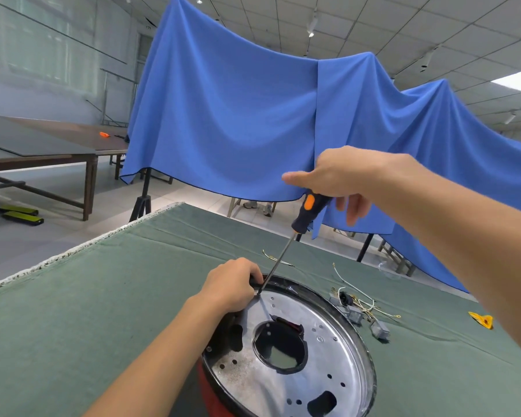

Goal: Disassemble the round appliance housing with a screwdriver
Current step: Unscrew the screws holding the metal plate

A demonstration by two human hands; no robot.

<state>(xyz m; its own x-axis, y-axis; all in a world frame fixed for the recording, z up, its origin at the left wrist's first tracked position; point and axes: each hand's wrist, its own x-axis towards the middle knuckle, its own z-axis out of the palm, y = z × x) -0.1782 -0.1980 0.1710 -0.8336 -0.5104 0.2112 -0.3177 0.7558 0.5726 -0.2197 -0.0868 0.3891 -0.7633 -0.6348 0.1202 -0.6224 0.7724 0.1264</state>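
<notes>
The round housing sits on our green cloth-covered table, silver plate up. Our left hand curls over its far rim, while our right hand grips the screwdriver, tip set at the rim. Loose wires lie just beside the housing.

A table under green cloth bears the round housing, loose wires and a yellow scrap.
</notes>
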